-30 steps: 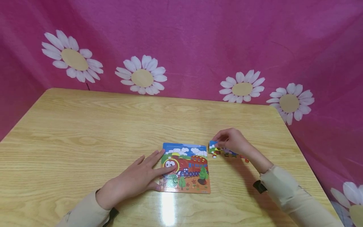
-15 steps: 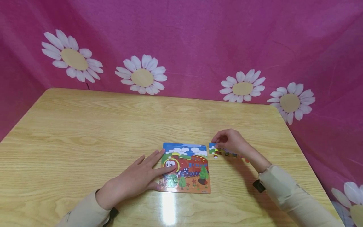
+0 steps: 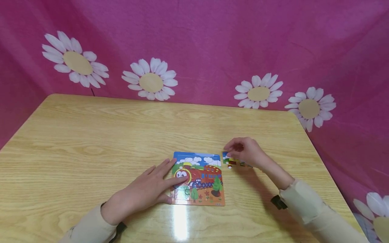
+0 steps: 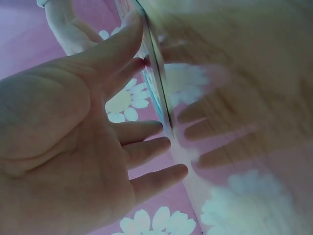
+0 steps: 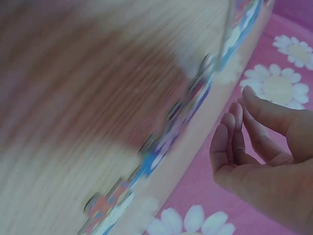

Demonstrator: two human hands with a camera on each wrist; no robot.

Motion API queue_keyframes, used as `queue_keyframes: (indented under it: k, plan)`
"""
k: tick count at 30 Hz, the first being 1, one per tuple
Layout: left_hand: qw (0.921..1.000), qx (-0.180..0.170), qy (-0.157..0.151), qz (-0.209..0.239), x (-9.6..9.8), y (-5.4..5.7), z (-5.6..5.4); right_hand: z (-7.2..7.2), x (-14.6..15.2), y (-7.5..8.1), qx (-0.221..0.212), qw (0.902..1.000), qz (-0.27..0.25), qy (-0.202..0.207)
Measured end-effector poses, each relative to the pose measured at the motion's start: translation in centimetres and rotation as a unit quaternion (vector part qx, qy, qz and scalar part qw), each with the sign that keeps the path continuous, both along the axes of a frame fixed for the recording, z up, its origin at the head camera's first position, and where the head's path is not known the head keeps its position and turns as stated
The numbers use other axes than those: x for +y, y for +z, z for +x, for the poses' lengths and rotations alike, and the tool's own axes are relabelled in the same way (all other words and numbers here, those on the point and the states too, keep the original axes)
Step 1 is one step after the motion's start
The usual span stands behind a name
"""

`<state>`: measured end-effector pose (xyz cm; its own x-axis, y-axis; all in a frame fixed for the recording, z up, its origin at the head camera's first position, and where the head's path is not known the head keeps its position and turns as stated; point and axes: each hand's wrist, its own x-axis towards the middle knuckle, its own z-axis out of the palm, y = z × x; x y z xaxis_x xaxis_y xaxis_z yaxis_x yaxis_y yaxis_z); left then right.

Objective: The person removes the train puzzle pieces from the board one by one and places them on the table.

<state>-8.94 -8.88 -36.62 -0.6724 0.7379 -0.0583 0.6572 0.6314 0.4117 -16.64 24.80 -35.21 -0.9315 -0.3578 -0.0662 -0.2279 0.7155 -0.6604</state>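
A square jigsaw puzzle (image 3: 206, 177) with a smiling red train lies flat on the table. My left hand (image 3: 146, 190) rests on its left side, fingers spread, one fingertip reaching over the train's face. From the left wrist view, the thumb and fingertips meet the puzzle's edge (image 4: 157, 81). To the right of the puzzle, several loose jigsaw pieces (image 3: 230, 162) lie in a row. My right hand (image 3: 250, 152) hovers over them, fingers loosely bent, hiding part of the row. In the right wrist view a gap shows between thumb and fingers, apart from the pieces (image 5: 166, 139).
The wooden table (image 3: 106, 135) has a glossy top with a bright light reflection below the puzzle. A pink curtain (image 3: 206, 50) with white daisies hangs along its back edge and sides.
My right fingertips have moved slightly up and left, away from the blue-cornered piece at the left end of the row. The left hand has stayed on the puzzle.
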Motion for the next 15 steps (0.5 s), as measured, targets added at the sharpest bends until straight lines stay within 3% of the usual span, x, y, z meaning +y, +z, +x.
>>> queue_keyframes:
  k: [4, 8, 12, 15]
  plan:
    - [0.9998, 0.016, -0.008, 0.002, 0.4, 0.1, 0.2, 1.3, -1.1, 0.2, -0.026, 0.9992, -0.029, 0.005]
    - [0.9980, 0.046, -0.038, -0.022, 1.5, 0.2, 0.6, 2.6, -2.0, -0.2, -0.052, 0.9977, -0.040, 0.013]
    - [0.9919, 0.089, -0.078, -0.046, 2.8, 0.0, 1.5, 3.5, -2.6, -0.7, -0.044, 0.9983, -0.028, 0.028]
    - [0.9909, 0.091, -0.084, -0.053, 3.4, -0.3, 2.0, 3.8, -3.0, -1.1, -0.034, 0.9989, -0.011, 0.029]
